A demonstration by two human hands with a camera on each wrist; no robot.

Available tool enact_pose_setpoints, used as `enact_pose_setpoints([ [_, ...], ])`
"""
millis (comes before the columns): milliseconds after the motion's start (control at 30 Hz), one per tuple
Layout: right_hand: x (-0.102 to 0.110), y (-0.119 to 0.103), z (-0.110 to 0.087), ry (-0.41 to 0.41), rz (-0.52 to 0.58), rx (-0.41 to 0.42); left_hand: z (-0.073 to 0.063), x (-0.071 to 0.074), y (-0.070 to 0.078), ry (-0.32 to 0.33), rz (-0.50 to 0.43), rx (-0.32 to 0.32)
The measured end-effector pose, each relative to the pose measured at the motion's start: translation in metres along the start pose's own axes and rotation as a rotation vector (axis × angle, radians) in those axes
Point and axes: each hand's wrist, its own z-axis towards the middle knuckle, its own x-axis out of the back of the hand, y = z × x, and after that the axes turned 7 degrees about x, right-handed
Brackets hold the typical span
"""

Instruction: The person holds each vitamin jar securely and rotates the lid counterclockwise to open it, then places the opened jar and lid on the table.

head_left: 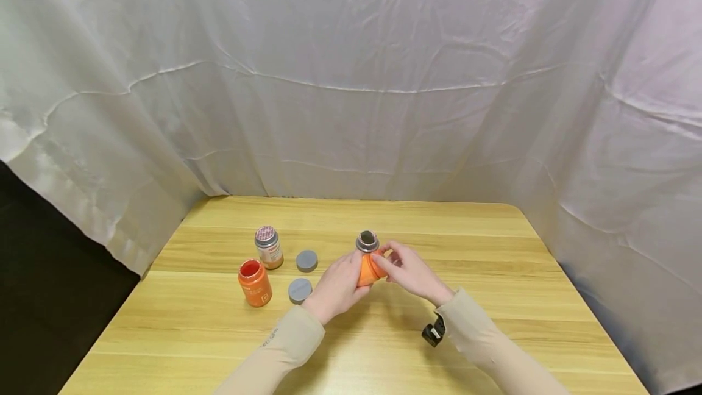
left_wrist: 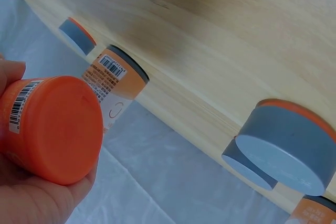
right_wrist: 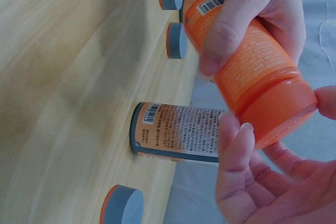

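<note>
My left hand grips an orange bottle round its body; the bottle is tilted, its base facing the camera in the left wrist view. The fingers and thumb of my right hand pinch the orange cap at the bottle's other end. Just behind both hands stands a grey-and-orange printed bottle with a dark open mouth; in the head view its lower part is hidden. A grey lid lies on the table near the right hand, seen in the right wrist view.
To the left stand an open orange bottle and a grey-and-orange bottle with a patterned top. Two grey lids lie between these and my left hand. The wooden table meets a pale curtain at the back.
</note>
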Motion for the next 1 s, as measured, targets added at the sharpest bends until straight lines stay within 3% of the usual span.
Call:
enact_pose_setpoints([
  [367, -0.003, 0.008, -0.005, -0.031, 0.049, 0.148, -0.002, 0.001, -0.001, -0.02, 0.002, 0.018],
  [600, -0.002, 0.011, -0.006, -0.058, 0.135, 0.178, -0.003, 0.0, -0.002, -0.028, 0.004, 0.02],
  [1000, 0.002, 0.016, -0.006, -0.099, 0.172, 0.223, -0.003, 0.002, -0.001, -0.039, 0.003, 0.026],
])
